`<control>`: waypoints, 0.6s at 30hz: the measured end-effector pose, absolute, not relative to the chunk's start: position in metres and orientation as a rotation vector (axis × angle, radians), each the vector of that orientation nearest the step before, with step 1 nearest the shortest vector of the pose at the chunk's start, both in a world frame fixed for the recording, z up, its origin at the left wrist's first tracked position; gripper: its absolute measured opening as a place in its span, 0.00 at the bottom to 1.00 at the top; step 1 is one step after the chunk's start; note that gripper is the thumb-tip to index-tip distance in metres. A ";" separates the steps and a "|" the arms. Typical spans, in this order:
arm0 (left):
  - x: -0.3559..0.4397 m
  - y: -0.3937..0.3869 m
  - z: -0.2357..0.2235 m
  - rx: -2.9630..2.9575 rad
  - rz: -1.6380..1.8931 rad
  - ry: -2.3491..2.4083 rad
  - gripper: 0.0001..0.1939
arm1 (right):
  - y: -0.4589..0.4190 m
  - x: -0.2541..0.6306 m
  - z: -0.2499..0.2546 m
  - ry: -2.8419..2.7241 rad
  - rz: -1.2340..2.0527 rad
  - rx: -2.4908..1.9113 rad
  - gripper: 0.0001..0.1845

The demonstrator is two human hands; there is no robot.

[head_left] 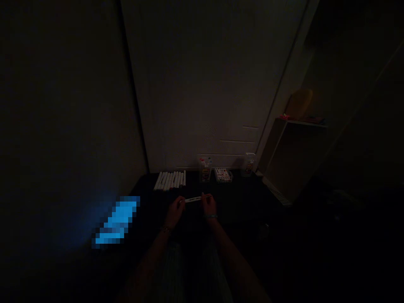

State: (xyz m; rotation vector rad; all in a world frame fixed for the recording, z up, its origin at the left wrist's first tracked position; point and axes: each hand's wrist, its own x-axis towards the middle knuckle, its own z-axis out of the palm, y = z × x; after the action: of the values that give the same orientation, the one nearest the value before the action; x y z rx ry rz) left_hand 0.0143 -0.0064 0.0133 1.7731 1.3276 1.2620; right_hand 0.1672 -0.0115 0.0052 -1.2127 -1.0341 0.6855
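Note:
The scene is very dim. My left hand (174, 210) and my right hand (208, 205) hold a white marker (193, 199) level between them, each hand pinching one end, above a dark table (240, 206). Behind the hands lies a row of several white markers (170, 180) side by side on the table.
At the table's back edge stand two small bottles (205, 169) (249, 164) and a flat packet (223, 174). A glowing blue blurred patch (116, 221) lies at the left. A pale door (205, 84) rises behind; a low shelf (299, 126) with a yellowish object stands at the right.

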 end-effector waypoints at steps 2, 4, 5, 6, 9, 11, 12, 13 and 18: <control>0.014 -0.007 0.013 1.773 1.252 1.328 0.14 | -0.012 0.167 0.006 -1.035 0.686 -1.206 0.17; 0.015 -0.007 0.014 1.776 1.247 1.335 0.14 | -0.011 0.167 0.006 -1.035 0.681 -1.207 0.17; 0.015 -0.007 0.014 1.774 1.248 1.343 0.14 | -0.011 0.167 0.005 -1.030 0.679 -1.212 0.17; 0.016 -0.008 0.014 1.768 1.252 1.352 0.14 | -0.010 0.167 0.005 -1.022 0.679 -1.220 0.17; 0.016 -0.008 0.016 1.761 1.258 1.352 0.15 | -0.009 0.167 0.005 -1.003 0.691 -1.232 0.17; 0.016 -0.008 0.017 1.770 1.258 1.340 0.15 | -0.009 0.167 0.005 -1.016 0.689 -1.223 0.17; 0.016 -0.009 0.017 1.771 1.259 1.338 0.15 | -0.009 0.168 0.005 -1.026 0.684 -1.217 0.17; 0.017 -0.009 0.018 1.768 1.261 1.337 0.15 | -0.009 0.168 0.005 -1.035 0.678 -1.213 0.17; 0.018 -0.011 0.019 1.739 1.279 1.340 0.15 | -0.009 0.167 0.003 -1.024 0.645 -1.230 0.17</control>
State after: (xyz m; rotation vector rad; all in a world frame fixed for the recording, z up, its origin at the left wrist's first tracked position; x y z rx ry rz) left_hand 0.0180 -0.0107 0.0193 1.7389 1.3398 1.2786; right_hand 0.1671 -0.0091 0.0033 -1.2296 -1.0237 0.6454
